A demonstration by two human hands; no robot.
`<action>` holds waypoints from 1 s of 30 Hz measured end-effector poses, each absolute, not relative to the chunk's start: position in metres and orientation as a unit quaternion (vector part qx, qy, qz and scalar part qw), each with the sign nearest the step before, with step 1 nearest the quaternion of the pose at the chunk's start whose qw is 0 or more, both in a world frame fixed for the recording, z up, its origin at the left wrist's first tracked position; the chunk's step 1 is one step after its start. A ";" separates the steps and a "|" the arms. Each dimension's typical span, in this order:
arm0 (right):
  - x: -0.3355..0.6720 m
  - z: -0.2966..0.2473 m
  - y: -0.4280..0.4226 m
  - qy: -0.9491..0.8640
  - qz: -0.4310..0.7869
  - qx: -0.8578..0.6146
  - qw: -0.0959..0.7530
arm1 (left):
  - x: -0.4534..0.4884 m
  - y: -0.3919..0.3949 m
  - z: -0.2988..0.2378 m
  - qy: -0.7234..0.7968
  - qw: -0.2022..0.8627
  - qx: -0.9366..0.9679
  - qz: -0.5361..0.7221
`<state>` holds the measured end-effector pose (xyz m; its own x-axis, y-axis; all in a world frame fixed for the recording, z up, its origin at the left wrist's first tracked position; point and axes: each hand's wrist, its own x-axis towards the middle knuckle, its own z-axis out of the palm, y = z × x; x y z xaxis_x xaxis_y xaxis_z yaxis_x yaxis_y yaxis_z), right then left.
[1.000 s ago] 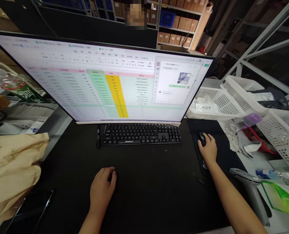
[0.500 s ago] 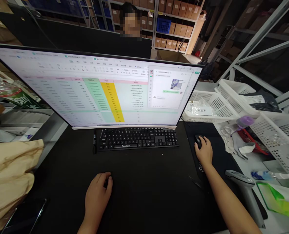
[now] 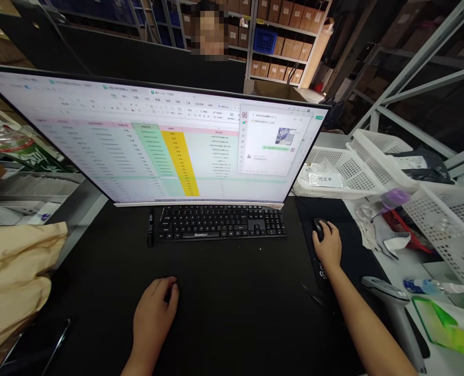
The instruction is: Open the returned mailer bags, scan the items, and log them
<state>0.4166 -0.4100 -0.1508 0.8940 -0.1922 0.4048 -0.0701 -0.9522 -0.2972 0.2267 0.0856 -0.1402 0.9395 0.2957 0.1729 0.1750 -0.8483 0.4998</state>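
Observation:
My right hand (image 3: 328, 245) is wrapped over a black computer mouse (image 3: 320, 228) on a dark mouse pad (image 3: 349, 243). My left hand (image 3: 155, 303) rests on the black desk, loosely curled and holding nothing visible, with a gap between thumb and forefinger. Beyond it lies a black keyboard (image 3: 220, 223), touched by neither hand. A black pen (image 3: 150, 230) lies at the keyboard's left end. Behind the keyboard stands a wide monitor (image 3: 208, 156), showing a spreadsheet with coloured columns and a chat window at the right.
A grey barcode scanner (image 3: 392, 297) lies beside my right forearm. White plastic baskets (image 3: 367, 180) stand at the right. On the left are a phone (image 3: 36, 347), tan fabric or paper (image 3: 16, 282) and a green-labelled bottle (image 3: 24, 149). A person (image 3: 209, 31) is behind the monitor, before shelves of boxes.
The view has shifted very slightly. Left hand appears a little further left; my right hand stays on the mouse. The screen shows no clear difference.

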 end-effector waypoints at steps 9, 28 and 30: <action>0.416 -0.150 -0.410 0.062 -0.225 -0.962 0.141 | 0.227 0.087 -0.146 0.117 0.241 0.955 0.130; 0.406 -0.154 -0.414 0.065 -0.167 -0.978 0.111 | 0.214 0.085 -0.133 0.120 0.258 0.942 0.177; 0.404 -0.148 -0.408 0.057 -0.154 -0.981 0.104 | 0.213 0.086 -0.132 0.123 0.265 0.941 0.173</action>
<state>0.4037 -0.4077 -0.1477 0.9460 -0.1446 0.2901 -0.0803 -0.9716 -0.2224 0.2129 0.0856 -0.1320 0.9100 0.3235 0.2592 0.1407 -0.8292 0.5410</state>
